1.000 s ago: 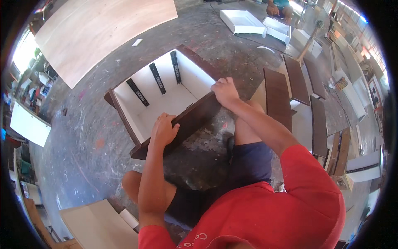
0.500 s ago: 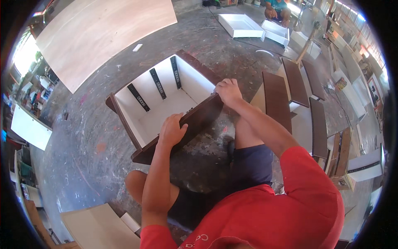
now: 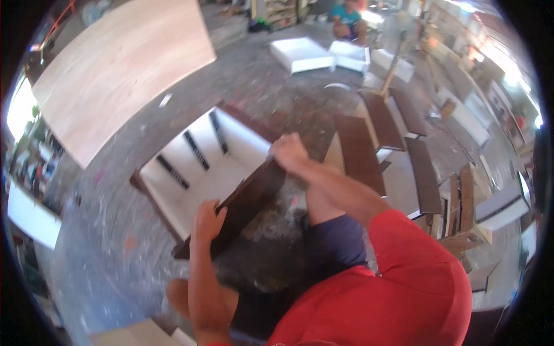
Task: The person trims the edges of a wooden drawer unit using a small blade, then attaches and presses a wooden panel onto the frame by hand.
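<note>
A cabinet carcass (image 3: 259,193), dark brown outside and white inside, sits on the floor before me with its open side up. Three black drawer slides (image 3: 195,151) run along its far inner wall. My left hand (image 3: 208,221) grips the near brown panel's upper edge toward its left end, thumb on the near side. At that panel's right end, my right hand (image 3: 288,152) is closed over the corner, its fingertips hidden. Both arms stretch forward.
A large pale wood sheet (image 3: 127,75) lies beyond at the far left. White drawers (image 3: 303,55) stand at the back, near a person in a teal shirt (image 3: 346,20). Brown-fronted drawers (image 3: 360,153) line my right side. A pale board (image 3: 133,334) lies at lower left.
The view has shifted, so the cabinet and both hands appear lower and farther left. Both hands keep their hold on the near panel.
</note>
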Motion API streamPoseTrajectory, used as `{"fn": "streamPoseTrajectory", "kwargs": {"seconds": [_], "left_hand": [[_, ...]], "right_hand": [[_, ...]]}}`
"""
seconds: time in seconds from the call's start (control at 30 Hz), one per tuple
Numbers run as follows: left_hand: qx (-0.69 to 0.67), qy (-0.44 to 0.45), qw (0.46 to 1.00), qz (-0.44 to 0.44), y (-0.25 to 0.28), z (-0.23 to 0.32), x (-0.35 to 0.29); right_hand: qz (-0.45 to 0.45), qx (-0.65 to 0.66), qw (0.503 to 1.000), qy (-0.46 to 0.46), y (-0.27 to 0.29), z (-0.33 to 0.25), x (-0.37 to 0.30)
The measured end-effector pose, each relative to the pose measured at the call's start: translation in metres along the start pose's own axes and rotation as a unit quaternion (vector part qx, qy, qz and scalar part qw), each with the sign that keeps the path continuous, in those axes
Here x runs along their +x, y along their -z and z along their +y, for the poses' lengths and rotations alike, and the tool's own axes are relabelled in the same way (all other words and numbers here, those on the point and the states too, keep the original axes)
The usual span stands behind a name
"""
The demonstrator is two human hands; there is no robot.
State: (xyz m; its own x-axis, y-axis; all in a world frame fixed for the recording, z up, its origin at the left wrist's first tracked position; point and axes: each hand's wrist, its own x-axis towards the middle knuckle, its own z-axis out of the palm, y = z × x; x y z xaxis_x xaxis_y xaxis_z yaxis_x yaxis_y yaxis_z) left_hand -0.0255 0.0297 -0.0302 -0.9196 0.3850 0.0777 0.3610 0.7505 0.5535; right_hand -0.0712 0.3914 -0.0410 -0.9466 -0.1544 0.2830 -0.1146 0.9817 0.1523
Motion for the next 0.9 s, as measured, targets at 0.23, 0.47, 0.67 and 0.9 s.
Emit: {"fn": "streamPoseTrajectory", "kwargs": {"seconds": [0.23, 0.47, 0.67, 0.9], "left_hand": [[-0.01, 0.061, 0.998, -0.026, 0.021, -0.004, -0.003], [0.021, 0.119, 0.991, -0.049, 0.039, -0.007, -0.014], [-0.012, 0.167, 0.983, -0.082, 0.041, -0.027, -0.013], [0.038, 0.172, 0.982, -0.07, 0.059, -0.011, -0.024]], "right_hand": [[0.039, 0.044, 0.998, 0.004, -0.007, -0.008, -0.005], [-0.003, 0.086, 0.996, 0.017, -0.003, -0.013, 0.003], [-0.007, 0.061, 0.998, 0.012, -0.008, -0.01, 0.004], [-0.003, 0.108, 0.994, 0.033, -0.009, -0.025, -0.002]]}}
